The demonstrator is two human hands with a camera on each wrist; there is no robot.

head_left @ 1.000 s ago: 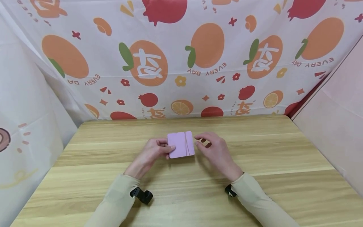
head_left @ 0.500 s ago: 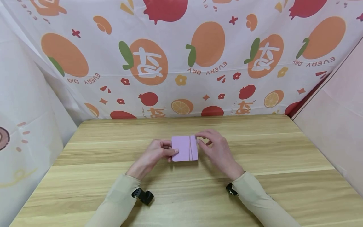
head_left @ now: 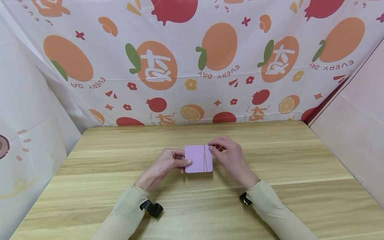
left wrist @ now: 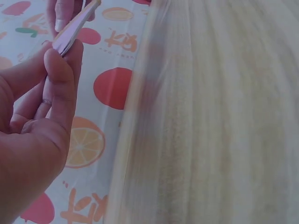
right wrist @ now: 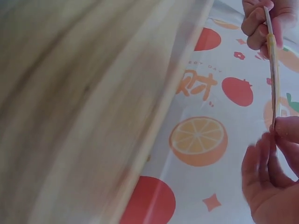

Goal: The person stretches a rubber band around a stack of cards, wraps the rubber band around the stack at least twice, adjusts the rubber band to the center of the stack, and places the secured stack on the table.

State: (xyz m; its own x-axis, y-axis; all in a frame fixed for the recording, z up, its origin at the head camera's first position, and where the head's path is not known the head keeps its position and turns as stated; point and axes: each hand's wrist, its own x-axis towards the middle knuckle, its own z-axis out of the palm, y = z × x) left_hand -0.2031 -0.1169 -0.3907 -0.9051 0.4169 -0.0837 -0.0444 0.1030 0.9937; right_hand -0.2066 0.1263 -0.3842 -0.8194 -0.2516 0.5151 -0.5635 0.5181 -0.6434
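A thin lilac square card (head_left: 195, 159) is held up over the table, its flat face toward the head view. Thin tan rubber bands (head_left: 205, 159) run across it near its right side. My left hand (head_left: 168, 163) pinches the left edge, thumb on the front face and fingers behind. At the upper right corner, the thumb and fingertips of my right hand (head_left: 229, 155) pinch the card. Seen edge-on in the right wrist view, the card (right wrist: 272, 70) stretches between both hands, with a yellowish strip along its edge. The left wrist view shows only a sliver of the card (left wrist: 72, 31).
The light wood-grain table (head_left: 192, 206) lies under both forearms. A white fruit-print curtain (head_left: 186, 66) hangs right behind its far edge, with pale cloth at both sides. Black wrist straps with cameras (head_left: 153, 208) sit on both sleeves.
The card has shifted slightly right and down with my left hand. My right hand, earlier apart from the card with curved fingers, has come to its upper right corner and pinches it.
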